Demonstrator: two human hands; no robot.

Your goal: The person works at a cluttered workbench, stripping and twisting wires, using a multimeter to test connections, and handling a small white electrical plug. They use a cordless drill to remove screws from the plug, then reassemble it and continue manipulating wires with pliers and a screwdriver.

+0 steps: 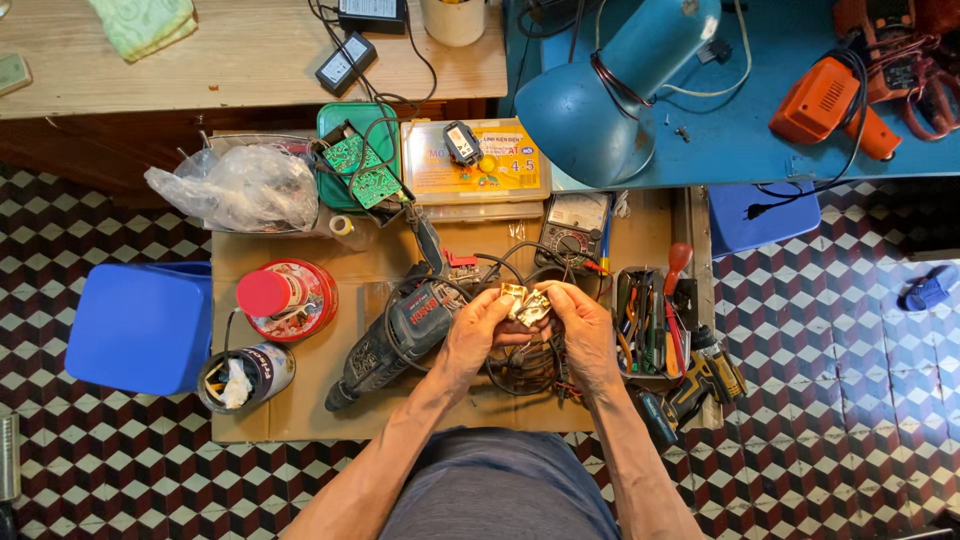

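Floor: hard tiles in a dark red, black and white cube pattern.
Blue bench: smooth painted top at upper right; an orange plastic power tool lies on it.
Lamp: rounded blue metal shade, glossy, hanging over the bench edge.
Cardboard sheet: flat brown card on the floor, carrying the tools.
Blue stool: square moulded plastic, left of the card.
Hammer drill: dark grey-green ribbed plastic body, lying slantwise just left of the hands, black cable looped beside it.
Plastic bag: clear, crumpled film.
Red tin: round, with a red cap on it.
Tool tray: narrow tray of screwdrivers and pliers, right of the hands.
Multimeter: dark case with a pale dial.
Left hand: fingers curled tight on the switch part.
Right hand: fingers closed on the same piece from the other side.
Switch part: small, pale plastic with metal bits, held between both hands above the card's middle.
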